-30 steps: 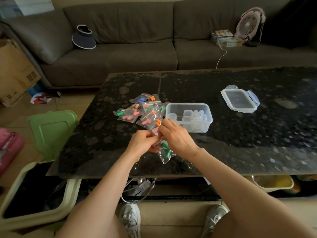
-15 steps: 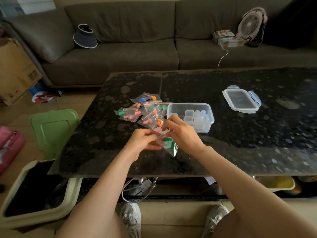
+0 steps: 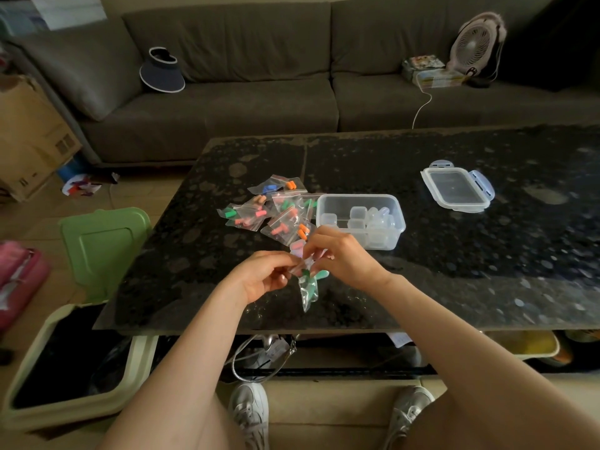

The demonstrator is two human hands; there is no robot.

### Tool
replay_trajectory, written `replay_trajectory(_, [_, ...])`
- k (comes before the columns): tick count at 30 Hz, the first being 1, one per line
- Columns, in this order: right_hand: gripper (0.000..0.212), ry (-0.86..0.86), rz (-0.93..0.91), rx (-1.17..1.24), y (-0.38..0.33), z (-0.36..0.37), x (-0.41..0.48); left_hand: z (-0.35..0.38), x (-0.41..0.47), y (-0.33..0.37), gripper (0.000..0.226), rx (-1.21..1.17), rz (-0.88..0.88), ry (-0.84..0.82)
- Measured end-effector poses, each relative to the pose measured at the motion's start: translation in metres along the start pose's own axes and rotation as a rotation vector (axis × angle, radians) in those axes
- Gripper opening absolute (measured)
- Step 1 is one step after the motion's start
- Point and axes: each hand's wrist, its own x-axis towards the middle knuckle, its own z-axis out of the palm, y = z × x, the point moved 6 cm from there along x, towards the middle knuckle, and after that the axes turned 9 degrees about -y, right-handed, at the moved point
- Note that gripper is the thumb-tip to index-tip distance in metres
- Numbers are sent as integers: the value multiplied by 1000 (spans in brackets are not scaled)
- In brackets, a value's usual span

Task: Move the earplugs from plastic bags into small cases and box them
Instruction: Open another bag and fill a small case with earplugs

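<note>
A small clear plastic bag [image 3: 307, 289] with green earplugs hangs between my hands above the dark table's near part. My left hand [image 3: 261, 277] pinches the bag's top from the left. From the right, my right hand [image 3: 344, 256] pinches the same top edge. A pile of bags [image 3: 272, 212] holding orange, pink, green and blue earplugs lies just beyond my hands. To its right stands a clear plastic box [image 3: 361, 219] with several small clear cases inside. The box's lid [image 3: 456, 189] lies apart at the right.
The black stone table [image 3: 454, 271] fills the middle of the view. An open bin with a green lid [image 3: 97, 245] stands on the floor at the left. Behind is a grey sofa [image 3: 259, 102] with a visor hat [image 3: 162, 71] and a fan [image 3: 475, 43].
Both hands have shifted slightly while working the top of the green-earplug bag. The bag now hangs lower, straight down between them.
</note>
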Motion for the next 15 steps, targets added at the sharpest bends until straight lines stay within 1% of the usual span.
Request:
replay_trajectory(5, [19, 43, 34, -78, -5, 1, -3, 9, -2, 1, 13, 34, -9, -68])
replay_trajectory(12, [14, -75, 37, -144, -14, 4, -3, 11, -5, 1, 15, 208, -10, -125])
replay_trajectory(15, [13, -86, 8, -177, -14, 7, -2, 11, -5, 1, 15, 254, 2, -113])
